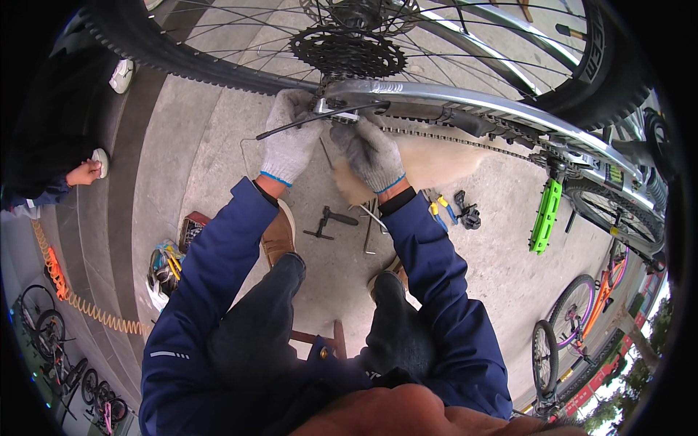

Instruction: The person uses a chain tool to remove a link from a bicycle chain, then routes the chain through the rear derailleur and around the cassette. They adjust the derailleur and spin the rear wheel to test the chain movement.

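My left hand [288,145], in a grey knit glove with a blue cuff edge, closes on the silver rear derailleur [336,111] below the cassette [347,52]. From the other side my right hand [371,154], gloved alike, has its fingers curled against the same derailleur; its fingertips are partly hidden. A black cable housing [313,121] crosses in front of the derailleur, with a thin bare wire looping down from its left end. The chain [458,138] runs right from there along the silver frame [443,94] of the bicycle.
On the concrete lie a black chain tool [329,222], hex keys [369,229], yellow-and-blue pliers [440,209] and small black parts [467,211]. A bright green pedal [545,216] sticks out at right. A bag of tools [167,269] and an orange coiled hose [94,312] are at left. Another person stands far left.
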The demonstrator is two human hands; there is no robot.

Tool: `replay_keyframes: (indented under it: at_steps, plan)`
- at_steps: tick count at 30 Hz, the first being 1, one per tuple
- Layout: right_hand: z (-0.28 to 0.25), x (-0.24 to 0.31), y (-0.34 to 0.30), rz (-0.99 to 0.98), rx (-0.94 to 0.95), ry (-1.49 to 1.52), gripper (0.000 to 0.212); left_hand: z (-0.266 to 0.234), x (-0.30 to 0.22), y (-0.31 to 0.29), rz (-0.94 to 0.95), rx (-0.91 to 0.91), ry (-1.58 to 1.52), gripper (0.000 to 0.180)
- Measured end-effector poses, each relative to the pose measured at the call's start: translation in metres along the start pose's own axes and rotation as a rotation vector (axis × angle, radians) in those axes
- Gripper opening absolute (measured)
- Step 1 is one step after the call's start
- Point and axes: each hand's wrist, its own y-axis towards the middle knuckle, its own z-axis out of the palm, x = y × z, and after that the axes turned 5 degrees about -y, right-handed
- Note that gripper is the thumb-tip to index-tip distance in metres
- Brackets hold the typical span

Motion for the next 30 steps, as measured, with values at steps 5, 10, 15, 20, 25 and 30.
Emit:
replay_keyframes:
  at_steps: [5,10,15,20,25,30]
  plan:
    - [-0.003,0.002,0.003,-0.067,0.054,-0.05,0.037,-0.01,0.008,0.004,0.012,0.095,-0.008,0.038]
    - [-0.02,0.013,0.014,-0.038,0.074,-0.481,0.042,-0.01,0.009,0.005,0.057,0.1,0.061,0.038]
    - [-0.019,0.016,0.022,-0.046,0.038,-0.39,0.045,-0.011,0.01,0.012,0.086,0.104,0.157,0.041]
    - [-0.003,0.015,0.02,0.018,-0.099,-0.125,0.041,-0.014,0.007,0.021,0.052,0.174,0.144,0.043]
    - [0.005,0.013,0.026,0.061,-0.221,-0.173,0.038,-0.017,0.003,0.025,0.008,0.254,0.206,0.047]
    - [0.007,0.008,0.032,0.048,-0.226,-0.166,0.034,-0.017,-0.001,0.029,0.006,0.276,0.183,0.049]
